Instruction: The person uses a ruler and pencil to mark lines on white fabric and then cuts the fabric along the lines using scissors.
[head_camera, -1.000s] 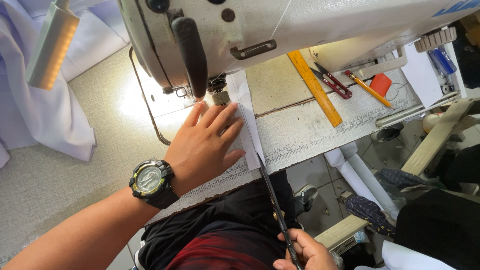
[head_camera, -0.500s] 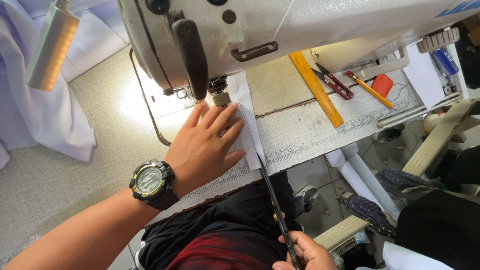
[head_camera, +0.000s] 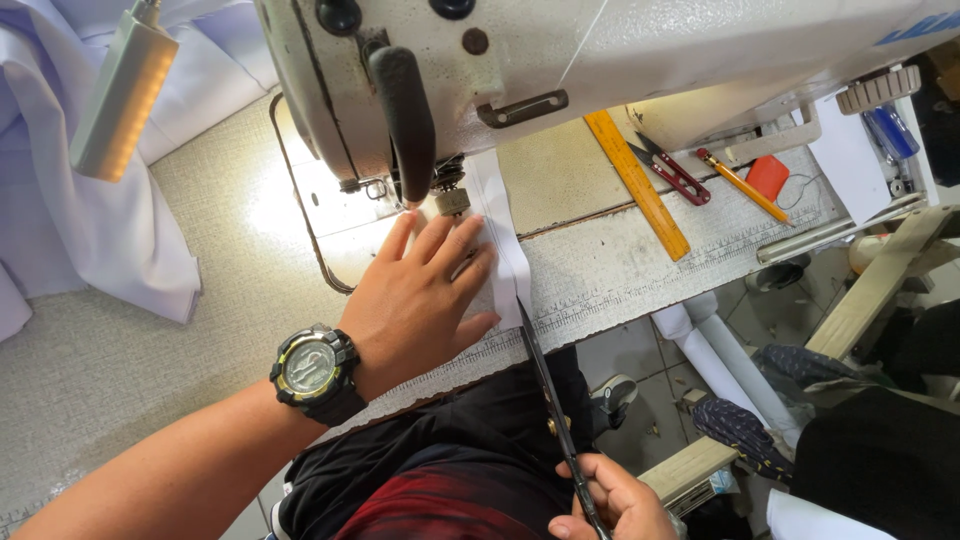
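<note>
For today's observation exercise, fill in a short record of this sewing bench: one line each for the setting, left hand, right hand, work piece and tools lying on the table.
Setting: industrial sewing machine on a pale table
Left hand: flat on the white fabric strip, fingers spread beside the presser foot; black wristwatch
Right hand: holding long dark scissors, tips at the strip's edge
Tools: yellow ruler, red snips, orange pencil
Light: lamp bar, lit

Glossy painted-metal sewing machine (head_camera: 650, 50); matt white cloth strip (head_camera: 500, 235); dark metal scissors (head_camera: 545, 385); wooden ruler (head_camera: 637, 183).
</note>
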